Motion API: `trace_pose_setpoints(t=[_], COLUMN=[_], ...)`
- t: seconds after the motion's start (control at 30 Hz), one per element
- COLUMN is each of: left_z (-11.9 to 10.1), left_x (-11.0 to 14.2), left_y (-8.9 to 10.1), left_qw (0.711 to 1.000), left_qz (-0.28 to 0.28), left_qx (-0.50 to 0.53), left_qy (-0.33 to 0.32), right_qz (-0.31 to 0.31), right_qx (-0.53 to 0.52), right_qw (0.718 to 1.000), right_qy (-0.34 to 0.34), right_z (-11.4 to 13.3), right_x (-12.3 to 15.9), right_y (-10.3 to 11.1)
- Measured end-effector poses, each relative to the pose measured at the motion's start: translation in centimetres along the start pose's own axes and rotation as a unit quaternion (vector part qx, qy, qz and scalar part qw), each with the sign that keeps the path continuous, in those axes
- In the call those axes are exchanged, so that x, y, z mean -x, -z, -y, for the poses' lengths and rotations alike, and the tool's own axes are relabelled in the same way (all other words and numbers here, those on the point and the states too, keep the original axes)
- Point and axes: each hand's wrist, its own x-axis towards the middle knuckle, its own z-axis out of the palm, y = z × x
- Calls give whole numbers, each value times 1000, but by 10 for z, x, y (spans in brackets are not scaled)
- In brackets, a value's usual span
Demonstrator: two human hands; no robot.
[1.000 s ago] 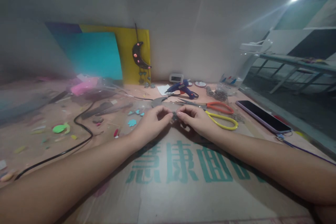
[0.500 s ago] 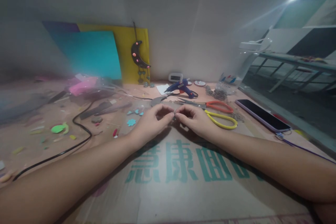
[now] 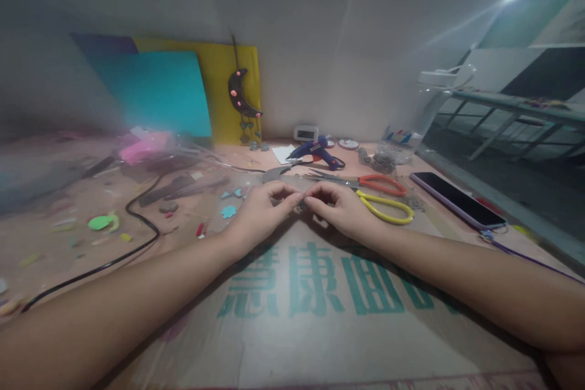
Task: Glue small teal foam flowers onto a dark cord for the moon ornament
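Note:
My left hand (image 3: 269, 210) and my right hand (image 3: 340, 210) meet at the middle of the worktop, thumbs and forefingers pinched almost tip to tip. Between the fingertips is something small and dark, too tiny to name. Beside my right hand lie scissors with one red and one yellow handle (image 3: 386, 208); the blades point left behind the hands. Left of my left hand, a light-blue flower piece (image 3: 228, 212) and small light-blue pieces (image 3: 237, 193) lie flat. A board with green printed characters (image 3: 315, 280) is under my wrists.
Behind the hands lie a blue glue gun (image 3: 315, 149) and a small white digital clock (image 3: 306, 133). A phone (image 3: 457, 200) and a clear bottle (image 3: 400, 143) stand to the right. A black cable (image 3: 141, 213) and clay scraps spread left. A moon ornament (image 3: 240, 94) hangs before yellow card.
Both hands stay almost in place, still pinched together. The fingertips shift very slightly around the small dark thing.

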Motion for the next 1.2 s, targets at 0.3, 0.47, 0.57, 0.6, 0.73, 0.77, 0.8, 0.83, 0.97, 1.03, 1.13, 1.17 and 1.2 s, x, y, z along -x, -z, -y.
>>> trace_pose_setpoints(t=[0.3,0.47,0.57,0.6,0.73,0.77,0.8,0.83,0.97,1.03,1.13,1.17,1.2], left_z=[11,5,4,5,10,10,10,9,6,5,5,4,4], left_x=[-3,-1,-1,-1,-4,-4,-4,-4,-2,-2,-1,-1,-1], left_y=[-2,-1,-1,-1,-3,-3,-3,-3,-3,-2,-1,-1,-1], left_qw=[999,1000,1000,999,997,997,998,998,999,999,999,999,999], left_qz=[8,24,23,20,13,15,16,17,21,21,23,23,22], left_qx=[43,21,21,30,73,73,67,58,33,27,18,15,13], left_qy=[-18,0,2,0,5,8,12,16,27,26,21,20,19], right_qz=[5,1,5,7,6,3,0,-2,-6,-3,2,2,2], right_qx=[-16,-5,-12,-21,-65,-72,-76,-78,-74,-73,-75,-76,-76], right_qw=[1000,1000,1000,1000,997,997,997,997,997,997,997,997,997], right_qy=[-6,-2,-8,-13,-33,-32,-28,-25,-17,-18,-21,-21,-23], right_z=[2,2,2,2,0,-1,-2,-3,-5,-4,-3,-3,-4], right_x=[1,1,1,1,1,0,0,0,0,0,0,0,0], right_y=[1,0,0,0,0,1,1,2,2,2,1,1,1])
